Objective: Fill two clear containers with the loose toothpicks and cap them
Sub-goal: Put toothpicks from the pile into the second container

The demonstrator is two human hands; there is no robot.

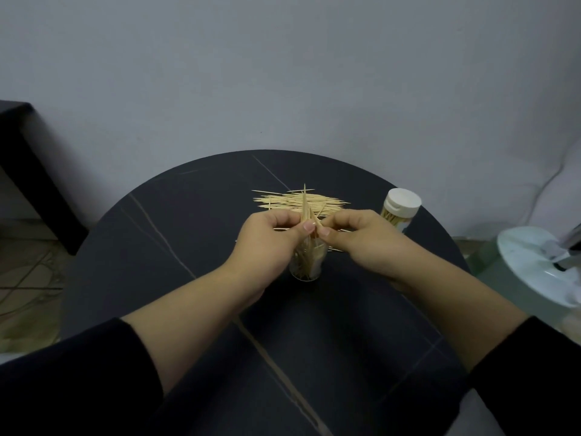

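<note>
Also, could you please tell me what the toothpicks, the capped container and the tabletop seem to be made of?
Toothpicks: pale matt wood or bamboo, by colour. Capped container: likely clear plastic, contents showing through, white opaque cap. Tabletop: dark matt stone-look slab with pale veins; stone or laminate, unclear.

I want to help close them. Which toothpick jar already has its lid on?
The far-right jar, wearing a white cap; the middle jar stands open.

- My left hand (267, 237) and right hand (355, 237) cover the rim of the clear container (306, 269) just below my grip.
- The bunch of toothpicks (305, 206) I pinch loses its lower ends behind my fingers.
- Right of my grip, the base of the capped container (401, 209) sits behind my right hand.
- Farther right, a white object (534, 262) is blurred and cut off by the edge.
</note>
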